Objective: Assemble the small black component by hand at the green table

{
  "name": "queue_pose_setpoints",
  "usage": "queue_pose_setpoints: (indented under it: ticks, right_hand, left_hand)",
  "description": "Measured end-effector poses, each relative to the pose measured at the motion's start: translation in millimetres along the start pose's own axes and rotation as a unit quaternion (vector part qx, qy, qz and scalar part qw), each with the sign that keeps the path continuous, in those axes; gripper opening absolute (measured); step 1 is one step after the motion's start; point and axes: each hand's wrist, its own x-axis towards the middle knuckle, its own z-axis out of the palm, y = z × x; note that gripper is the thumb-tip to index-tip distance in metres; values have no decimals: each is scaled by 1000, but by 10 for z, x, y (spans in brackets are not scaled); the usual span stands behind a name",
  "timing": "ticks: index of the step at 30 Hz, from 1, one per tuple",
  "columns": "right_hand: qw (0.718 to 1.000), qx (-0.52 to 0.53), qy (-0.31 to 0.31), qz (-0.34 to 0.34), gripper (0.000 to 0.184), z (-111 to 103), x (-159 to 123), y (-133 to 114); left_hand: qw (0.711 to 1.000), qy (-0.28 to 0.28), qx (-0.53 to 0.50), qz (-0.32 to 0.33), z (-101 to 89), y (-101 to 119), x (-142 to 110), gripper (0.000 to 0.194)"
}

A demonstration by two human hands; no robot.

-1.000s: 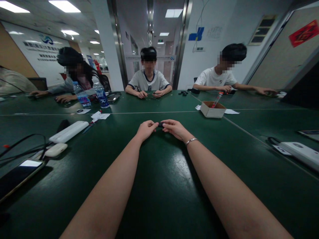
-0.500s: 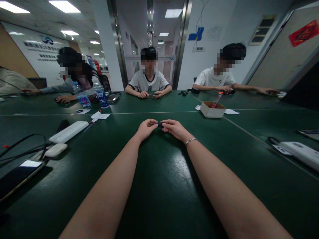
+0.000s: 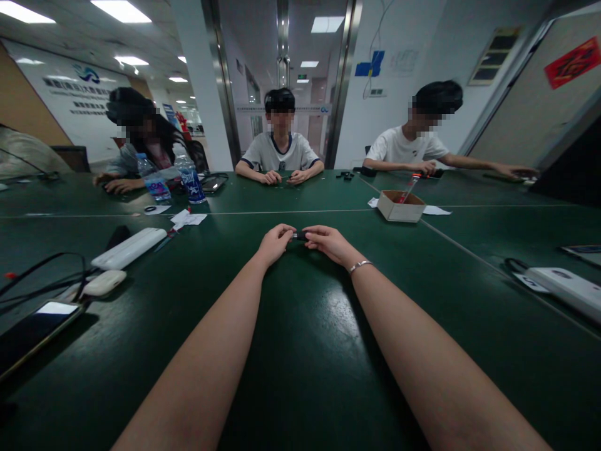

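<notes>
A small black object with a silvery left end (image 3: 299, 236) is held just above the green table (image 3: 300, 351), between my two hands. It is too small for me to tell its kind. My left hand (image 3: 276, 243) pinches the silvery end between thumb and fingertips. On the other side, my right hand (image 3: 328, 243), with a silver bracelet at the wrist, grips the black end. The fingertips of the two hands stay a short gap apart, and the object's middle shows between them. My fingers hide both its ends.
An open box (image 3: 401, 208) with a red-handled tool stands ahead right. Left are two bottles (image 3: 190, 178), papers (image 3: 188, 218), a white power strip (image 3: 129, 248), cables and a phone (image 3: 37, 335). Another white device (image 3: 570, 288) lies right. Several people sit across the table.
My left fingertips have shifted slightly left, and more of the silvery end shows. The person at far left has drawn a hand inward; the one at right reaches farther right.
</notes>
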Motion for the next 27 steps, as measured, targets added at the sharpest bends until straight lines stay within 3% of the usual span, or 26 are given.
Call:
queue_pose_setpoints:
  ticks: [22,27]
  right_hand:
    - [1000,4,3,-2,18,3,2,-4]
    - [1000,2,8,3,18,9,-3,-11]
  left_hand:
    - [999,-31,-9,-11,-5,-8,10,29]
    - [1000,-14,-10,-3,-2,-6,4,28]
